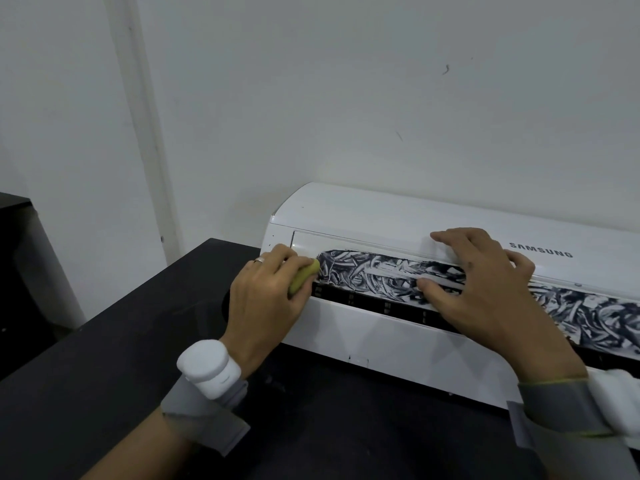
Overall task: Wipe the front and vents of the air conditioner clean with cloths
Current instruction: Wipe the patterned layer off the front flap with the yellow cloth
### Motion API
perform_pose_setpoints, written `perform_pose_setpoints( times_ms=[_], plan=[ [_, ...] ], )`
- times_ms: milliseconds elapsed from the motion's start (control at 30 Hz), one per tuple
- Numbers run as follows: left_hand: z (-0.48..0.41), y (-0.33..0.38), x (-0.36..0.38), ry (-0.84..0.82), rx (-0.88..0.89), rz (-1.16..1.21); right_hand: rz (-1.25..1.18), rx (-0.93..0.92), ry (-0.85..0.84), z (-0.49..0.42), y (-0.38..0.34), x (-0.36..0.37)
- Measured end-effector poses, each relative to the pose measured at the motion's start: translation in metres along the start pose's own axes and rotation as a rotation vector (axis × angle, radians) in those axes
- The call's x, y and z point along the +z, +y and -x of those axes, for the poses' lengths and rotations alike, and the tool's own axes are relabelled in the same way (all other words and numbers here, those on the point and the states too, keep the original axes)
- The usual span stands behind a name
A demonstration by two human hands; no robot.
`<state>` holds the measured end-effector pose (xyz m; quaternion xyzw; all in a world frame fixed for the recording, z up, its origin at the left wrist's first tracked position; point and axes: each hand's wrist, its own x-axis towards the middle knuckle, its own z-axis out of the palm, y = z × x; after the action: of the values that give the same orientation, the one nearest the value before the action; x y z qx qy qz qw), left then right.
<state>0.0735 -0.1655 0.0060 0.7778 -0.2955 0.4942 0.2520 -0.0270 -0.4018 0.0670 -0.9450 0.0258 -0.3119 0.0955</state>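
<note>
A white Samsung air conditioner [363, 216] lies on a black table against the wall. Its long vent flap [374, 271] is smeared with dark streaks, and a dark vent slot [367, 303] runs below it. My left hand [266, 299] is closed around a small yellow-green cloth [304, 277], pressed to the left end of the smeared flap. My right hand [481, 282] rests flat on the unit with fingers spread, palm over the flap and thumb lying on the streaks. It holds nothing.
The black table [104, 393] stretches toward me and to the left. A white wall [311, 98] rises behind the unit. A dark piece of furniture [14, 271] stands at the far left. Both wrists carry grey straps with white devices.
</note>
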Motion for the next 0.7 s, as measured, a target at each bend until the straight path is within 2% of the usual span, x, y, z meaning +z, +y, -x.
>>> perform_pose_setpoints(
  times_ms=[167, 333, 533, 700],
  plan=[
    [0.0063, 0.0018, 0.0005, -0.056, 0.186, -0.039, -0.001, -0.004, 0.006, -0.0004, 0.0009, 0.0015],
    [0.0035, 0.0018, -0.0001, -0.015, 0.031, -0.010, -0.012, -0.009, 0.016, -0.0005, 0.0017, 0.0016],
    [0.0050, 0.0022, 0.0009, -0.060, 0.194, -0.042, -0.010, -0.011, 0.013, -0.0009, 0.0018, 0.0021],
    [0.0042, 0.0023, 0.0010, -0.016, 0.090, -0.021, -0.022, -0.008, 0.014, -0.0009, 0.0021, 0.0006]
  ],
)
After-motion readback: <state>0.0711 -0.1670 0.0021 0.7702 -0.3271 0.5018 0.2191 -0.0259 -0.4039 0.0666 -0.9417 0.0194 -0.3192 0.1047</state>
